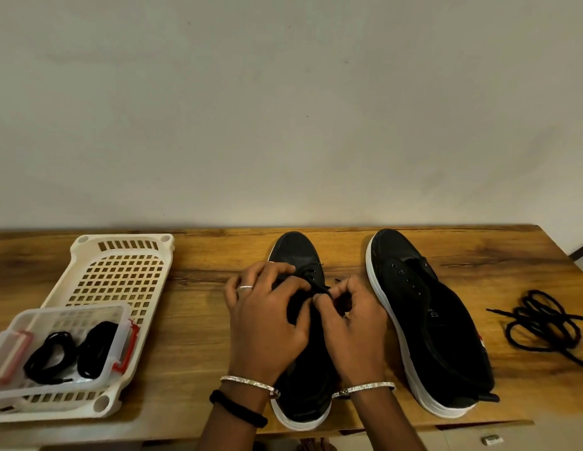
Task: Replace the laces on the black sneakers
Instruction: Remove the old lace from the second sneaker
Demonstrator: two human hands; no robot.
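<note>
Nearest, my left hand (pixel 267 320) curls round the sneaker (pixel 298 252), toe at twelve; my right hand (pixel 352 323), just at three, pinches the lace (pixel 318 285) running toward eleven.

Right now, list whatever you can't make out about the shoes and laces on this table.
Head view only:
- Middle shoe: eyelets and tongue mostly hidden under the left hand and right hand.
- Lace pinched by the right hand: its ends vanish among the fingers, so whether it is going in or coming out is unclear.
- Loose lace: cut off by the right edge.
- Spare laces in the clear box: blurred by the plastic, count unclear.
</note>
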